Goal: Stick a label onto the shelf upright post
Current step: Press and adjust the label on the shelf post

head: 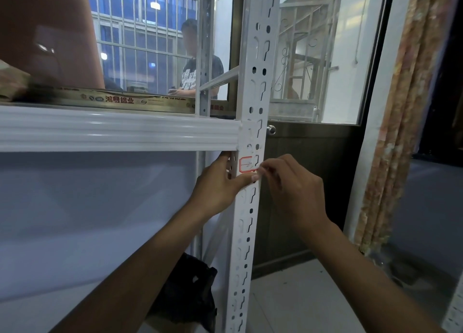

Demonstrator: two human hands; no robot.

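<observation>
The red-edged label (246, 164) sits on the white post (251, 220) just under the shelf (120, 132), the left hand (218, 186) with its grip clamped round the post, the right hand (293, 189) with its grip pinched on the label's lower corner.

Light: dim and cool on your left hand (220, 184) and right hand (295, 189); blue dusk shows in the window (150, 44) above them.
Glare: bright streaks along the shelf beam (112, 129) left of your hands.
Blur: your right fingertips (261, 171) smear at the label (246, 163).
Distortion: the upright post (244, 232) between your hands bows.
</observation>
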